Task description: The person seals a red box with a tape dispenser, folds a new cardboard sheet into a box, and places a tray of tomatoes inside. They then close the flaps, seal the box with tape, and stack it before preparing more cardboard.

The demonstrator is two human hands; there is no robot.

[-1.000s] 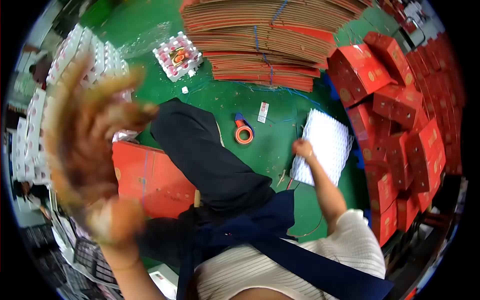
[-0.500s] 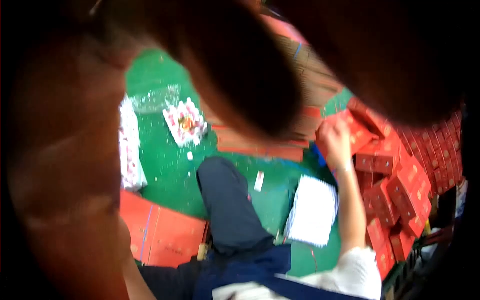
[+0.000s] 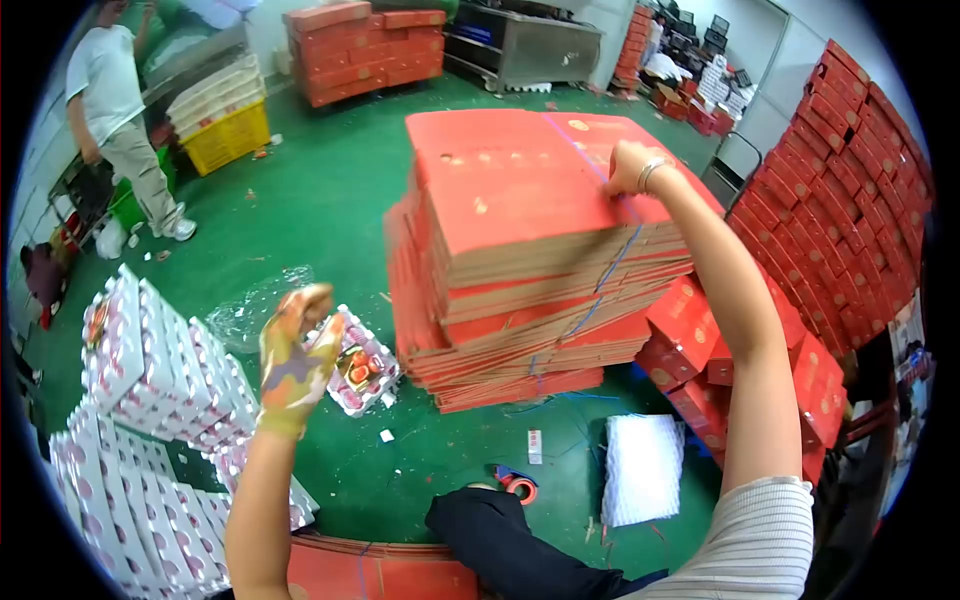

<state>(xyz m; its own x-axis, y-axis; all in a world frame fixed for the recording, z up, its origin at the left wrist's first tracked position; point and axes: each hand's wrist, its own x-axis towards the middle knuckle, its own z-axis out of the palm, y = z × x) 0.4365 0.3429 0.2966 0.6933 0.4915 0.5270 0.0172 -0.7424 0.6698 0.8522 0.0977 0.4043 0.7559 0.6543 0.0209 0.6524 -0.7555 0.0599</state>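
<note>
My right hand (image 3: 622, 167) reaches out to the top of a tall stack of flat red cardboard sheets (image 3: 520, 240). Its fingers are closed on the blue strap (image 3: 612, 262) where the strap crosses the top sheet. My left hand (image 3: 293, 357) wears a patterned yellow glove. It is raised in the air with its fingers curled and holds nothing. Below and just right of it an open pack of small red-and-white items (image 3: 360, 368) lies on the green floor.
White packs (image 3: 150, 400) pile up at my left. Assembled red boxes (image 3: 850, 200) are stacked at the right. A white foam sheet (image 3: 643, 468) and an orange tape roll (image 3: 518, 485) lie near my dark-trousered knee (image 3: 500, 545). A person (image 3: 120, 110) stands far left by a yellow crate (image 3: 230, 135).
The view has swung up from the floor. My left hand, which covered the lens, has dropped away. My right hand went from the foam sheet to the top of the cardboard stack.
</note>
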